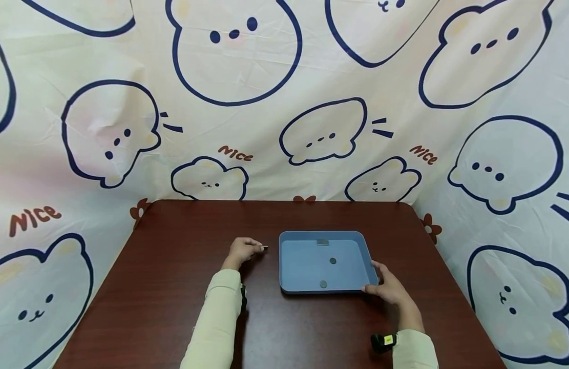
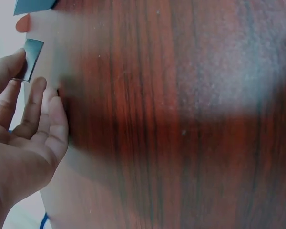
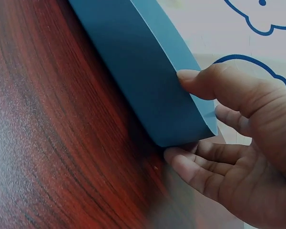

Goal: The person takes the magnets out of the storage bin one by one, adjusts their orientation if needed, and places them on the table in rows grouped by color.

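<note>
My left hand (image 1: pixel 243 250) pinches a small, flat, rectangular metallic piece (image 2: pixel 32 56) between thumb and fingertips, raised above the table to the left of the tray. Its other fingers are spread loosely in the left wrist view. A shallow blue tray (image 1: pixel 300 266) sits at the middle right of the table. At the tray's near right corner, my right hand (image 1: pixel 392 287) grips the wall, with the thumb on the near side and the fingers round the right side and by the bottom edge. Inside the tray lie a grey rectangular piece (image 1: pixel 322 242) and two round coin-like discs (image 1: pixel 333 261).
The dark brown wooden table (image 1: pixel 164 287) has rounded far corners. Behind it and at both sides hangs a pale cloth (image 1: pixel 266 123) printed with blue cartoon outlines. A dark wrist device (image 1: pixel 383 343) with a yellow label is on the right wrist.
</note>
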`<state>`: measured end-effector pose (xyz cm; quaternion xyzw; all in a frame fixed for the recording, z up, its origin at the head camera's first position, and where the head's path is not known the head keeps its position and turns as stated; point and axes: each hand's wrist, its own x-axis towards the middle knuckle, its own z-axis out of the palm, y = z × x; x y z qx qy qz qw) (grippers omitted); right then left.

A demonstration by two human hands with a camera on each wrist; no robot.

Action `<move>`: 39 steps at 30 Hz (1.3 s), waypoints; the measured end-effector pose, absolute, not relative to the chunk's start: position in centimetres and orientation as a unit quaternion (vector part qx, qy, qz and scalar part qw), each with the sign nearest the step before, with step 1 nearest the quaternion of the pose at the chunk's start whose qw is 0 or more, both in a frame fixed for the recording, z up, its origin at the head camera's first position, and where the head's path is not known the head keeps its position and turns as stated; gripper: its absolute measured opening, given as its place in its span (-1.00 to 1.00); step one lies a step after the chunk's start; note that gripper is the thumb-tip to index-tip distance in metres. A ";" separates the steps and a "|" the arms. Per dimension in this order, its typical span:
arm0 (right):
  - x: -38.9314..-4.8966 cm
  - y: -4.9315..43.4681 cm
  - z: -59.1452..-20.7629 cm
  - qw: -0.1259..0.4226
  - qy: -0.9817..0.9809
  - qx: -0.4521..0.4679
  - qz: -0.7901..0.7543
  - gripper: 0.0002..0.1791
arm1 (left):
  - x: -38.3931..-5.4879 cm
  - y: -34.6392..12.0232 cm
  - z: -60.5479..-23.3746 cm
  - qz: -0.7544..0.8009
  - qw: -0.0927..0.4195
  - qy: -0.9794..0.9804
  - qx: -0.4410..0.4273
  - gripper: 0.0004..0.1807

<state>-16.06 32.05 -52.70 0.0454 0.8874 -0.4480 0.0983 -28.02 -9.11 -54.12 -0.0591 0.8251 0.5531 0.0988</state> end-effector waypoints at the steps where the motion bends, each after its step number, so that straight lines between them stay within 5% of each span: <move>1: -16.1 32.1 -52.7 0.097 0.888 0.046 -0.447 -0.07 | -28.0 -9.0 -54.0 0.539 0.094 0.835 -0.055 -0.88; 39: -16.1 32.4 -53.0 0.096 0.870 0.047 -0.481 -0.06 | -28.2 -8.8 -54.1 0.442 0.074 0.894 0.003 -0.83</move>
